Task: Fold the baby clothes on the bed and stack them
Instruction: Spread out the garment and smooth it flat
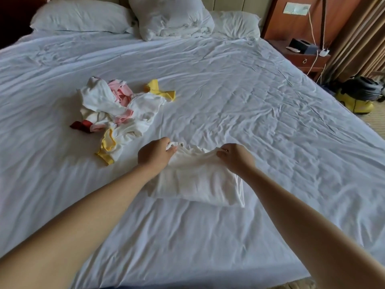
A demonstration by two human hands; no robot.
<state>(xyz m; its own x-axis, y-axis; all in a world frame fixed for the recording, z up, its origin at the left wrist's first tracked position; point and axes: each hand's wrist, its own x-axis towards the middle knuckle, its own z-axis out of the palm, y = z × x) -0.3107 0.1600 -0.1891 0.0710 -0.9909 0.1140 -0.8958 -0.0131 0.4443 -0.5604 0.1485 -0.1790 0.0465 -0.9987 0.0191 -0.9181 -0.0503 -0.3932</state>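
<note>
Currently: left grip [155, 155] pinches the far left corner of the white garment [198, 182], beside the metal snaps. Right grip [236, 158] pinches the far right corner, fingers curled on the cloth. Garment lies partly folded on the bed [260, 97], near centre, far edge slightly raised. Unfolded pile of baby clothes [116, 113] (white, pink, yellow, red) sits far left, apart from it. Pillows [83, 15] at the far end.
</note>
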